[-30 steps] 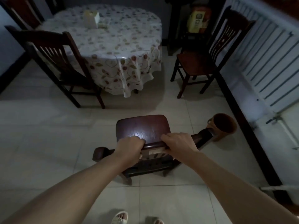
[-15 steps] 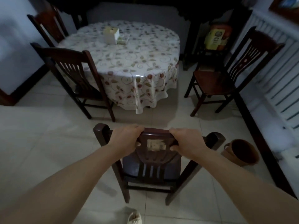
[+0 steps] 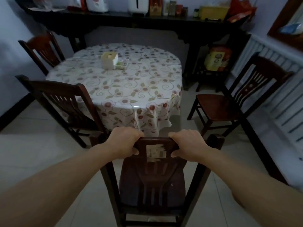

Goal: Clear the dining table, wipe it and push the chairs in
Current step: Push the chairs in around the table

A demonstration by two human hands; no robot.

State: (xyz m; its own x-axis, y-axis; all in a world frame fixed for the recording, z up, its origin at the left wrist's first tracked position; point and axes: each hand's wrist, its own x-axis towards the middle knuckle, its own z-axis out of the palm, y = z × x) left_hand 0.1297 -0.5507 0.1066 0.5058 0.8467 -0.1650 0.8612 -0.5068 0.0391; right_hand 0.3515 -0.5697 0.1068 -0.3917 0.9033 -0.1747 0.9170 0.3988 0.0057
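A dark wooden chair (image 3: pixel 152 181) stands upright right in front of me, its back toward me and a torn white sticker on the top rail. My left hand (image 3: pixel 122 142) grips the left part of that rail and my right hand (image 3: pixel 188 145) grips the right part. Just beyond the chair stands the dining table (image 3: pixel 124 89) under a flowered cloth. A tissue box (image 3: pixel 109 60) and a small flat tray (image 3: pixel 122 64) sit on its far half.
One chair (image 3: pixel 65 105) is at the table's left side, another chair (image 3: pixel 43 49) stands at the far left, and a third chair (image 3: pixel 234 102) stands off to the right. A dark sideboard (image 3: pixel 131 18) with bottles and boxes runs along the back wall. A radiator (image 3: pixel 278 89) lines the right wall.
The chair went from tipped over near the floor to upright, and it now stands closer to the table. Both hands kept their grip on the top rail.
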